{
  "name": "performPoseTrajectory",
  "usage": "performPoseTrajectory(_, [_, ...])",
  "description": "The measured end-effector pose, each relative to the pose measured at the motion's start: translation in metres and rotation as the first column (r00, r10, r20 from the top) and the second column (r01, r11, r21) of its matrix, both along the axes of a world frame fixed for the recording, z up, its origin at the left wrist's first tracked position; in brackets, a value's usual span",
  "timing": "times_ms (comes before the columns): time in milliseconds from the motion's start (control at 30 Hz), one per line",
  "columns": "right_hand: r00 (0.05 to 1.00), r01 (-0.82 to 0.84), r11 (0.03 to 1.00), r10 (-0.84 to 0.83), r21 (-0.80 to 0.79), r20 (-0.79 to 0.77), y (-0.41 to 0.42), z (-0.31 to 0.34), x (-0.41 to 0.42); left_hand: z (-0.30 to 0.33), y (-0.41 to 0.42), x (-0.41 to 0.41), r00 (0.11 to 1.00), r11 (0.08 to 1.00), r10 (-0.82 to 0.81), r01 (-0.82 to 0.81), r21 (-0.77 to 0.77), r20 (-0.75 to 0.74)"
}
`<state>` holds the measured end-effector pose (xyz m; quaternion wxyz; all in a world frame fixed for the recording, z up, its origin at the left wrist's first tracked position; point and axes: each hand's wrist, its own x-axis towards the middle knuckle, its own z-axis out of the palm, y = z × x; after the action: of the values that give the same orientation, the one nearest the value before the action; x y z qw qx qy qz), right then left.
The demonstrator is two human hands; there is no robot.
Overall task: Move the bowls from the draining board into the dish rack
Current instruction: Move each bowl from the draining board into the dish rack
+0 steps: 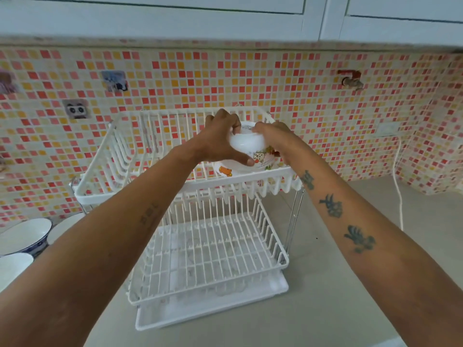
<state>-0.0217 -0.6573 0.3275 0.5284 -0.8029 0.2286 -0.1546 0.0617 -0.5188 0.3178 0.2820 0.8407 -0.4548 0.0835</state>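
Both hands hold a white bowl (246, 152) upside down over the upper tier of the white wire dish rack (160, 186); the left hand (220, 139) wraps its near side with the thumb pressed along the wall, and the right hand (273, 136) grips the far side, fingers on the raised foot ring. The bowl's rim sits at or just above the tier's wires — whether it touches them cannot be told. Its side carries cartoon bear pictures in orange and brown; no writing on it can be read. The lower tier (208, 259) holds nothing visible, with a white drip tray (175, 319) beneath it. At the left edge, on the counter (338, 284), stand more bowls — one white with a blue-patterned outside (25, 237); another plain white (12, 269). Dark tattoo marks run along both forearms, unreadable.
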Motion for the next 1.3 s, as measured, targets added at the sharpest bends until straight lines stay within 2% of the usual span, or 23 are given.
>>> performPoseTrajectory(100, [0.995,0.005,1.0,-0.005,0.003,-0.097,0.0,-0.004,0.003,-0.005,-0.001,0.001,1.0,0.998,-0.015,0.014,0.066,0.013])
performPoseTrajectory(433, [0.99,0.074,0.996,-0.079,-0.04,-0.12,0.001,-0.002,0.01,-0.008,0.004,-0.002,1.0,0.998,0.002,-0.001,0.06,-0.002])
performPoseTrajectory(633, [0.986,0.1,0.974,-0.125,-0.204,-0.113,0.002,-0.003,0.012,-0.005,0.009,-0.003,0.998,1.0,-0.025,0.026,0.017,-0.056])
performPoseTrajectory(733, [0.985,0.138,0.886,-0.17,-0.443,-0.031,0.006,-0.001,0.012,0.001,0.019,-0.001,0.993,0.999,-0.037,0.032,-0.039,-0.114])
performPoseTrajectory(800, [0.98,0.195,0.841,-0.184,-0.505,0.072,0.02,0.004,0.012,0.007,0.032,-0.001,0.989,0.995,-0.044,0.031,-0.097,-0.138])
performPoseTrajectory(900, [0.959,0.245,0.845,-0.141,-0.475,0.244,0.061,0.02,0.011,0.017,0.059,0.0,0.977,0.976,-0.067,0.022,-0.219,-0.201])
performPoseTrajectory(1000, [0.919,0.216,0.884,-0.041,-0.414,0.391,0.114,0.039,0.021,0.031,0.103,0.007,0.969,0.942,-0.051,-0.034,-0.335,-0.241])
performPoseTrajectory(1167, [0.845,0.04,0.93,0.163,-0.365,0.509,0.222,0.058,0.051,0.038,0.208,0.031,0.902,0.779,-0.061,-0.224,-0.586,-0.427])
performPoseTrajectory(1300, [0.773,-0.146,0.934,0.313,-0.326,0.551,0.308,0.054,0.074,0.017,0.301,0.051,0.849,0.668,0.039,-0.415,-0.618,-0.528])
